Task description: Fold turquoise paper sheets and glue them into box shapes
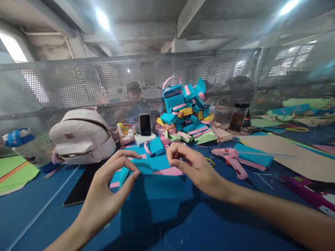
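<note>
A blue paper box (159, 190) stands in front of me, with a curved blue flap and a pink strip (170, 171) along its top. My left hand (112, 184) is at the box's upper left edge, thumb and index fingertips brought together in a pinch; whether paper is between them cannot be seen. Over the box's right end, my right hand (199, 167) is closed, its thumb against curled fingers. What it holds, if anything, is hidden. Just behind the box lies a small blue paper box with a pink loop (156, 146).
A pile of small paper boxes (185, 111) rises behind. Pink glue gun (231, 158) and purple device (309, 191) lie right; white backpack (81, 136), bottle (28, 150) and dark flat board (83, 188) left. A phone (145, 124) stands before the perforated screen (99, 83); people sit beyond.
</note>
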Motion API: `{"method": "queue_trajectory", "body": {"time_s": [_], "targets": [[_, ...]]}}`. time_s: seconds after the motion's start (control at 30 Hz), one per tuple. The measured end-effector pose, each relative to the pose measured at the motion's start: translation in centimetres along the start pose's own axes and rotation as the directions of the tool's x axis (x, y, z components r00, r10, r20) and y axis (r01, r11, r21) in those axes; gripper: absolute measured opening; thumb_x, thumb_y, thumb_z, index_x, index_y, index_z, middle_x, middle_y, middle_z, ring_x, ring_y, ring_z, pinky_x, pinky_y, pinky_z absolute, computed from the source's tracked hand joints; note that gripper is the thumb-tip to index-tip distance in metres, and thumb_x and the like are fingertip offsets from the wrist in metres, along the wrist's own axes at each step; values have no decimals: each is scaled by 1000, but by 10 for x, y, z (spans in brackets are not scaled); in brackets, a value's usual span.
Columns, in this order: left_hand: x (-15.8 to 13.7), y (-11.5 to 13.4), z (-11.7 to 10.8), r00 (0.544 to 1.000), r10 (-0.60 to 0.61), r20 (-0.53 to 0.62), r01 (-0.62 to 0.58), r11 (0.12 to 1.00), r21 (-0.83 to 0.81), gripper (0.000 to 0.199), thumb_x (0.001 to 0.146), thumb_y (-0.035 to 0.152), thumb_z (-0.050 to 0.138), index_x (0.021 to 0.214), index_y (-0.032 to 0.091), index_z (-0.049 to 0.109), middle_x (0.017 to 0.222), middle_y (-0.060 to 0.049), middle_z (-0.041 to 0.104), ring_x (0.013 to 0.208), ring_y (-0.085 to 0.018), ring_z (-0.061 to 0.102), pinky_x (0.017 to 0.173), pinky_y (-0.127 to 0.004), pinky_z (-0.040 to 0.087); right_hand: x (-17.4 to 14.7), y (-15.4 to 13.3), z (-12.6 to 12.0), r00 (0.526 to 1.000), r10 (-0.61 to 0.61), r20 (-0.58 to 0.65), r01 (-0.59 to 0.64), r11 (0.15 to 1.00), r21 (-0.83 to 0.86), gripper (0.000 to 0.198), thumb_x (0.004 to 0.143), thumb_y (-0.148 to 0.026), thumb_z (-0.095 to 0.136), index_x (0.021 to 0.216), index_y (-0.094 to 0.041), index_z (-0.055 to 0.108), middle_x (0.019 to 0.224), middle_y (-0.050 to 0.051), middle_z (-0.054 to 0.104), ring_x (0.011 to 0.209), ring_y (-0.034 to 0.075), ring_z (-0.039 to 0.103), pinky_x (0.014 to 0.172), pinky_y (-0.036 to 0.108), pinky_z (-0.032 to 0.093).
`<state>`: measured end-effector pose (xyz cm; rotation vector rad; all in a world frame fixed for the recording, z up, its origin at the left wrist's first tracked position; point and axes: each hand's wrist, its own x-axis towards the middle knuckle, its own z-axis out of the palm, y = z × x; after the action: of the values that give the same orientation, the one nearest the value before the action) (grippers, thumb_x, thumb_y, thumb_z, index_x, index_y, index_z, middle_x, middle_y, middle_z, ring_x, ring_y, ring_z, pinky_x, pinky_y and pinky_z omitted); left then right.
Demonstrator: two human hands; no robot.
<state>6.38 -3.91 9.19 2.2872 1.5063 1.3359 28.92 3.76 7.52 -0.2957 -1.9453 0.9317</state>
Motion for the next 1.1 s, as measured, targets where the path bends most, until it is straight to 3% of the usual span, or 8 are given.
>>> {"method": "queue_trajectory", "body": {"time_s": [0.33, 0.6, 0.73, 0.83, 0.97, 1.1], "targets": [[-1, 0, 4, 999, -23, 35, 21, 999, 33, 14, 90, 31, 57, 77, 26, 58, 115, 3, 60, 104, -19, 58, 88, -34, 39, 4, 5, 0, 987, 157, 24, -158, 984, 80, 13, 98, -25, 50, 89, -18, 57, 86, 0, 54, 80, 12, 51, 72, 24, 39], [-2, 1, 7, 999, -14, 42, 14, 1000, 4, 13, 90, 27, 56, 77, 25, 57, 113, 3, 61, 103, -16, 60, 87, -29, 43, 0, 5, 2, 977, 205, 57, -209, 974, 84, 24, 103, -26, 32, 81, -21, 40, 79, -2, 41, 72, 13, 37, 68, 27, 33], [1, -4, 6, 1000, -14, 27, 13, 1000, 22, 10, 90, 27, 57, 80, 25, 58, 115, 2, 61, 106, -18, 59, 91, -31, 43, -2, 8, 1, 991, 132, 21, -132, 991, 12, 30, 104, -30, 29, 75, -21, 35, 74, -3, 34, 67, 13, 32, 63, 28, 31], [8, -14, -1, 997, 41, -59, -39, 998, 46, 10, 89, 27, 58, 80, 24, 59, 111, 0, 63, 107, -20, 59, 94, -34, 43, -5, 3, 2, 1000, -23, 10, 24, 997, -69, 27, 101, -32, 41, 77, -21, 45, 74, -2, 43, 68, 13, 41, 63, 28, 35], [20, -30, -16, 958, 102, -266, -85, 993, 77, 9, 88, 24, 61, 79, 23, 61, 106, -1, 65, 103, -20, 60, 95, -36, 44, -11, -7, 11, 951, -240, 195, 272, 950, -155, 9, 94, -25, 58, 87, -21, 62, 83, 1, 67, 78, 14, 59, 74, 29, 44], [25, -44, -25, 911, 83, -403, -82, 996, 19, 9, 88, 23, 62, 79, 21, 62, 104, -2, 66, 104, -20, 61, 95, -37, 44, -11, -3, 37, 922, -190, 338, 247, 960, -132, 13, 91, -30, 63, 82, -21, 66, 79, 0, 71, 73, 13, 62, 69, 26, 45]]}}
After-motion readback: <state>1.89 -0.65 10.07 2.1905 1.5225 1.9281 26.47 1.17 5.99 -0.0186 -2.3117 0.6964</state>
